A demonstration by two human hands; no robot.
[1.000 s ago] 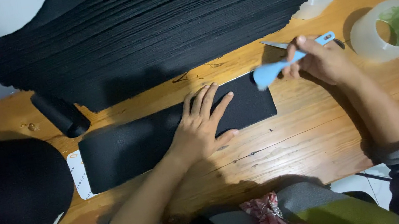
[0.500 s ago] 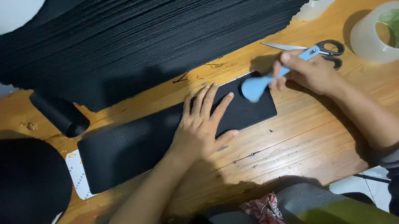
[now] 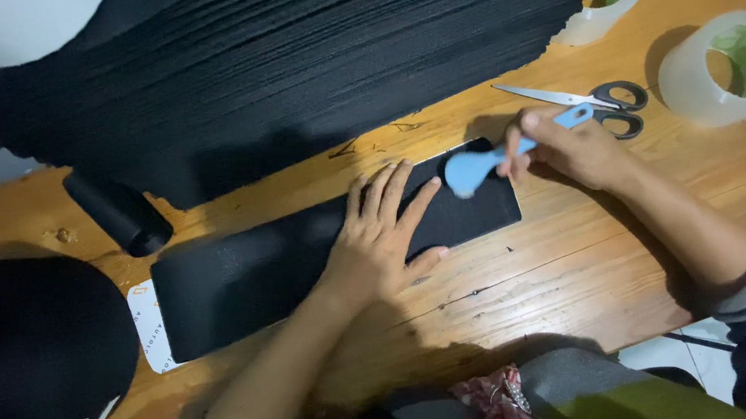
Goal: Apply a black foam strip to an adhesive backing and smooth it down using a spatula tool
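On the wooden table (image 3: pixel 535 274), a black strip (image 3: pixel 257 273) is laid with its long axis running left to right, tilted slightly upward toward the right end. The left hand (image 3: pixel 382 242) is pressed flat on it, fingers spread and holding nothing, just right of the strip's middle. The right hand (image 3: pixel 576 149) is closed around the handle of a blue tool (image 3: pixel 482 164), whose rounded head is set over the strip's right end, close to the left fingertips; whether the head touches the surface cannot be told. The tool's handle is pointed up and to the right, roughly along the strip's own axis. The right hand is thus the nearer one to the strip's right end, while the long left part of the strip lies beyond the left hand, uncovered.

Just behind the right hand, scissors (image 3: pixel 594 99) are laid on the table, nearly touching the knuckles. Two tape rolls (image 3: pixel 729 67) are placed further right and behind. A tall stack of black sheets (image 3: pixel 276 59) is spread across the back of the table, and a small black roll (image 3: pixel 119 214) lies near the strip's left end. A white paper edge (image 3: pixel 148 325) is seen under that end.
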